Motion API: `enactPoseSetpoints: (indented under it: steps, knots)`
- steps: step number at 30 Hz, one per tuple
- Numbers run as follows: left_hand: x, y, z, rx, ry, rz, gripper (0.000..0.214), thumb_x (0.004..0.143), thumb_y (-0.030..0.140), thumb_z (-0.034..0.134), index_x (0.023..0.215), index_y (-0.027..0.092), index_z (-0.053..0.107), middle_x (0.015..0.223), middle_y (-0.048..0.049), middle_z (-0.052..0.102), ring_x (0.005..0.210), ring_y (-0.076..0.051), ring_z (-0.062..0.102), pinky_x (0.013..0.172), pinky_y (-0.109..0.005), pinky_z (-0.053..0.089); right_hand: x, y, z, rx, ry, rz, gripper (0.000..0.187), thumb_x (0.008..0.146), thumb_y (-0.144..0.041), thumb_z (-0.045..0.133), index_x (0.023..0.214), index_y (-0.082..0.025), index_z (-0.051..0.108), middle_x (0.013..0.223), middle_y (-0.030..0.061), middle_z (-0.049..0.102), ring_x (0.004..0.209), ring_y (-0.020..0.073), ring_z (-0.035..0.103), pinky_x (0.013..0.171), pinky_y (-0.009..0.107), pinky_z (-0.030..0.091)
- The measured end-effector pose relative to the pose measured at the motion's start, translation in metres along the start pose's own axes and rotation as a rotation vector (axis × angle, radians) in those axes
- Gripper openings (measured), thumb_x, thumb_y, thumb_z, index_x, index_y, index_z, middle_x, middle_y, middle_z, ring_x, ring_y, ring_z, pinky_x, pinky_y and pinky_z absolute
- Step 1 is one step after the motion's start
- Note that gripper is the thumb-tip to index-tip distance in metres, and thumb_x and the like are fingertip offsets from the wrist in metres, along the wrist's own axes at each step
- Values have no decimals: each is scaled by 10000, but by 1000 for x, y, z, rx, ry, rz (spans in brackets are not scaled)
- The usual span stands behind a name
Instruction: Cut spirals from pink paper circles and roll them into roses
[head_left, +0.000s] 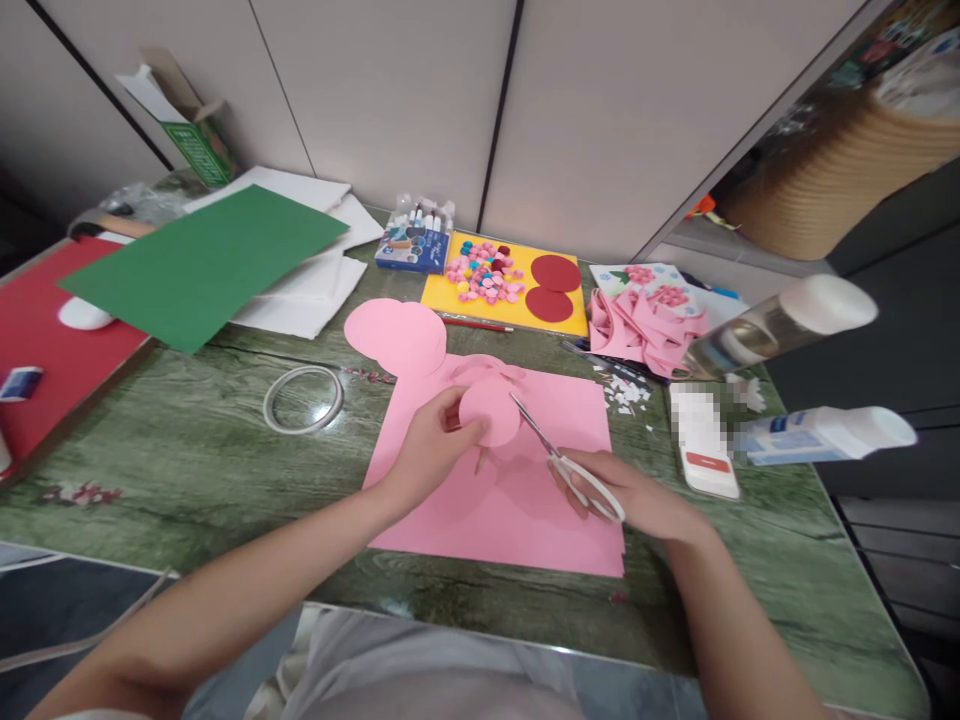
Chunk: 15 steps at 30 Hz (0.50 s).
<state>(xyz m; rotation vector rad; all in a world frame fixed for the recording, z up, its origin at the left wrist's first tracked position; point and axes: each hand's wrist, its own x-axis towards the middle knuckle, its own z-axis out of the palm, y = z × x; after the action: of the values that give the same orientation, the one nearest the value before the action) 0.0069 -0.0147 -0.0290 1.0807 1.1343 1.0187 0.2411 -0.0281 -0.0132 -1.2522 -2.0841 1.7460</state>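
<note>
Between the thumb and fingers of my left hand (431,445) is a pink paper circle (491,410). My right hand (626,490) grips a pair of scissors (559,452) with white handles, its blades pointing up and left at the circle's right edge. Both hands are above a stack of pink paper sheets (487,525). Thin curved pink offcuts (480,365) lie just behind the held circle. Larger pink paper circles (397,335) rest overlapping at the stack's upper left corner. Whether the blades touch the paper I cannot tell.
A roll of tape (268,405) lies left of the stack. Behind are a yellow sheet (430,298) with pompoms and red circles, a marker box (412,252) and a pencil (476,325). Pink scraps (637,330), a phone (709,470) and two bottles (832,435) stand right. A green sheet (210,260) lies left.
</note>
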Motion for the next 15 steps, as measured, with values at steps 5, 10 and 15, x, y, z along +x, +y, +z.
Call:
enactPoseSetpoints:
  steps: [5,10,15]
  knots:
    - [0,-1,-1,-17,11,22,246,707,187,543,945,128,549,923,-49,601,839,-141,556,685,-233,443,0,1,-1,-8,-4,2,253,907,-308,349,728,-169,461,596,-30,493,532,83,445,517,207,343]
    - [1,-3,-2,-33,14,30,237,715,193,538,945,134,546,945,-52,599,843,-140,553,688,-236,448,0,3,-1,6,-2,25,252,899,-325,355,742,-167,472,602,-22,506,535,89,450,510,209,349]
    - [1,-5,1,-106,13,10,245,724,230,557,952,146,521,965,-52,586,853,-139,553,673,-235,472,0,3,0,6,16,31,250,892,-331,363,739,-167,472,599,-21,506,536,93,452,511,215,350]
